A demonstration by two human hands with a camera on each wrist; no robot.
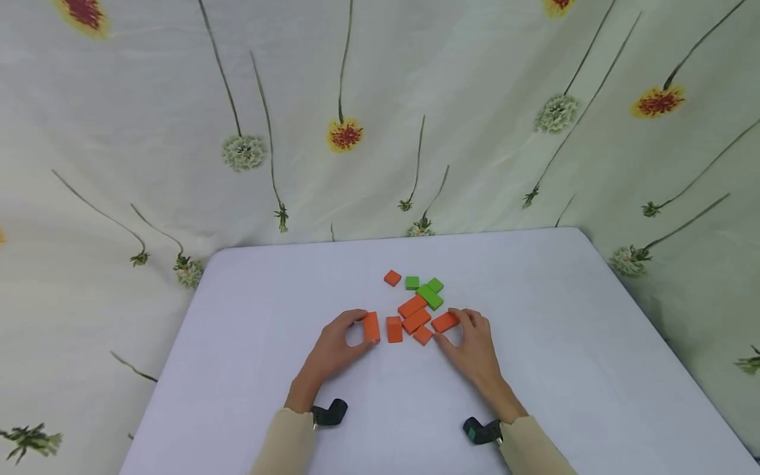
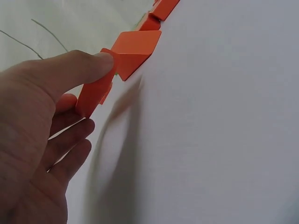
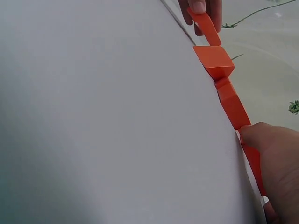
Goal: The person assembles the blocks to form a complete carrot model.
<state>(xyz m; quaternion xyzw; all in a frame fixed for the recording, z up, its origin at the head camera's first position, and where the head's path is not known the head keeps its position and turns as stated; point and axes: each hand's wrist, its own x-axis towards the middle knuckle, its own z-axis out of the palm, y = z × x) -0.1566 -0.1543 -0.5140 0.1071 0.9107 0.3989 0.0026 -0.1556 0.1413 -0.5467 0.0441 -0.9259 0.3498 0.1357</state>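
Note:
My left hand grips an orange block standing on its edge on the white table, thumb on the near side and fingers on the far side. In the left wrist view the thumb presses that orange block. My right hand pinches a flat orange block lying at the right of the cluster; its thumb lies on the orange block. Between the hands sit an upright orange block, two long orange blocks and a small orange one.
Behind the cluster lie three green blocks and a lone small orange block. A flowered cloth hangs behind and around the table. The table's far edge is close behind the blocks.

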